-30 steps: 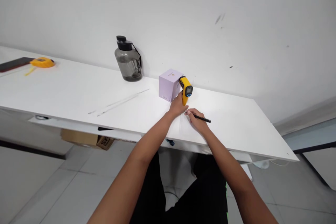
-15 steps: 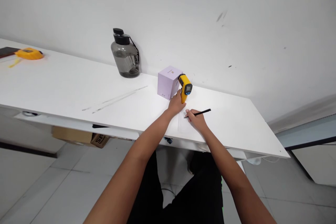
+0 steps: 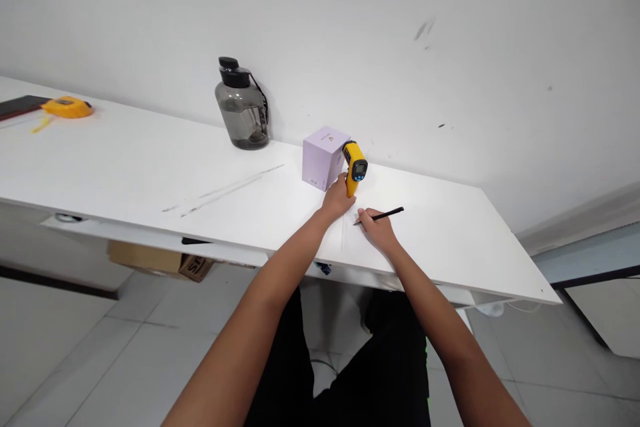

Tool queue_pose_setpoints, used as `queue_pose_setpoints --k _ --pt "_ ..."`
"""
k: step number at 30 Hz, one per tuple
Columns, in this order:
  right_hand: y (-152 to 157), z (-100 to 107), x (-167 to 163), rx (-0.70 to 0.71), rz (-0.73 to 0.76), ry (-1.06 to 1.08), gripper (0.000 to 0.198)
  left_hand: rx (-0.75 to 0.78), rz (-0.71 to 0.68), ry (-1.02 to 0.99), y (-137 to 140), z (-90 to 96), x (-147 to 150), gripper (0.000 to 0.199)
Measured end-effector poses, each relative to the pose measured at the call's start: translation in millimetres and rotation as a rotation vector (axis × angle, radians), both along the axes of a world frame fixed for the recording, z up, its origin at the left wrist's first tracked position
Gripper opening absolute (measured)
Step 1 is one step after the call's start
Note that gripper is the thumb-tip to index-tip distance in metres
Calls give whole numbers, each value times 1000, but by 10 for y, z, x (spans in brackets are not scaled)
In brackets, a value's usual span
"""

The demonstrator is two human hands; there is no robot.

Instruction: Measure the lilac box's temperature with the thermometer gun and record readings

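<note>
My left hand [image 3: 339,199] is closed around the handle of a yellow and black infrared thermometer [image 3: 353,173]. Its small screen faces me, and its front end is close to a lilac box [image 3: 320,159]; whether they touch I cannot tell. In my right hand [image 3: 376,228] a slim black pen [image 3: 389,213] is gripped, slanting, with its tip low at the white surface. That hand rests on the white desk [image 3: 440,227], just right of my left hand. A faint line, perhaps a paper's edge, shows between the hands; what lies there is hard to make out.
A grey see-through water bottle [image 3: 244,107] with a black lid stands against the wall, left of the box. Farther left lie a yellow tape measure [image 3: 69,107] and a dark flat object [image 3: 23,107]. A cardboard box [image 3: 150,257] sits below the desk.
The whole view has shifted slightly, so things appear a little farther right. Both hands keep their holds on the thermometer and the pen, with hardly any movement.
</note>
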State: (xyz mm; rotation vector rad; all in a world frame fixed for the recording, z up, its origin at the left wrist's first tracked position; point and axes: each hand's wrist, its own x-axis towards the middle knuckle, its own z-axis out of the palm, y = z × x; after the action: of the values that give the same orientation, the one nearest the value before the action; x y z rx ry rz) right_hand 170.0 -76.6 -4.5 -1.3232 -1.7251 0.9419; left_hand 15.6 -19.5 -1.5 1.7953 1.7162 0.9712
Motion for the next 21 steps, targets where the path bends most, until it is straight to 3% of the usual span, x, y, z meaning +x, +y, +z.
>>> queue_pose_setpoints --k 9,21 --pt "5 4 -6 7 -9 4 40 -45 27 21 -36 40 16 72" --pt "4 25 -9 -8 -25 0 40 -95 22 -26 -64 94 1 59"
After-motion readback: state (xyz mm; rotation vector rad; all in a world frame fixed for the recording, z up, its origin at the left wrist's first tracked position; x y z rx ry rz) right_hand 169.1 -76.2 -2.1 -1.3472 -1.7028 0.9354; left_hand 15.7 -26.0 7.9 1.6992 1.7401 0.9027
